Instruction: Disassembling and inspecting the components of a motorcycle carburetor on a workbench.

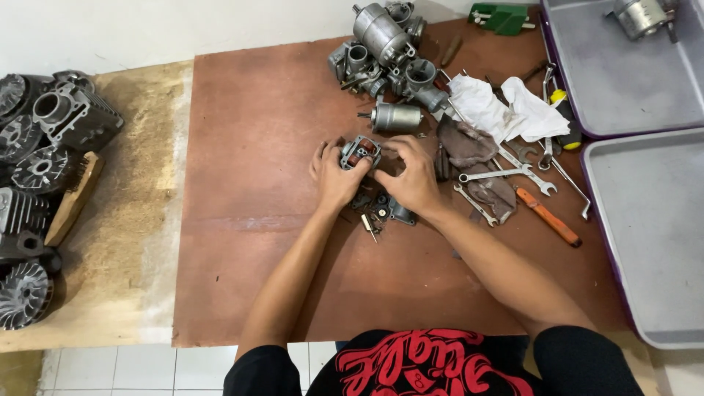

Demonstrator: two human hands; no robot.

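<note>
Both hands meet over the middle of a brown board (257, 147). My left hand (334, 178) and my right hand (412, 176) together grip a small grey metal carburettor body (359, 152) with a reddish part inside, held just above the board. Under the hands lie small dark parts and a screw (370, 227). A grey cylindrical motor part (396, 116) lies just beyond the hands.
More carburettors (381, 44) are piled at the back. White rag (499, 106), brown rag, wrenches (506, 174) and an orange-handled tool (548, 217) lie at the right. Two grey trays (660, 242) stand far right. Dark engine cylinders (44, 139) sit on the left bench.
</note>
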